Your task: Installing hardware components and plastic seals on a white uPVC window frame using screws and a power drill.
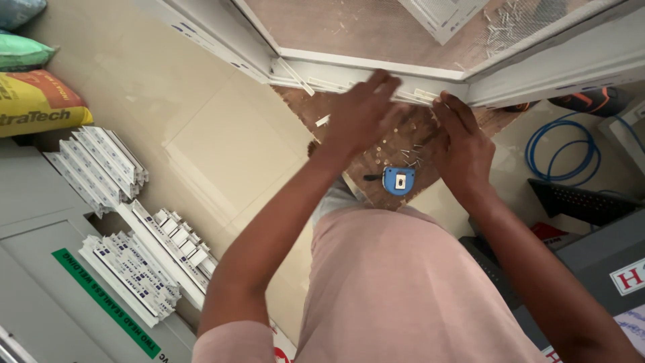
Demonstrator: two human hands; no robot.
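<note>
White frame point(349, 67): plastic window profile held level at chest height, mesh panel above.
Left hand point(363, 111): fingers flat, pressing frame's lower rail.
Right hand point(463, 144): fingertips touching same rail, not clenched.
Tape measure point(398, 180): blue, on floor below.
</note>
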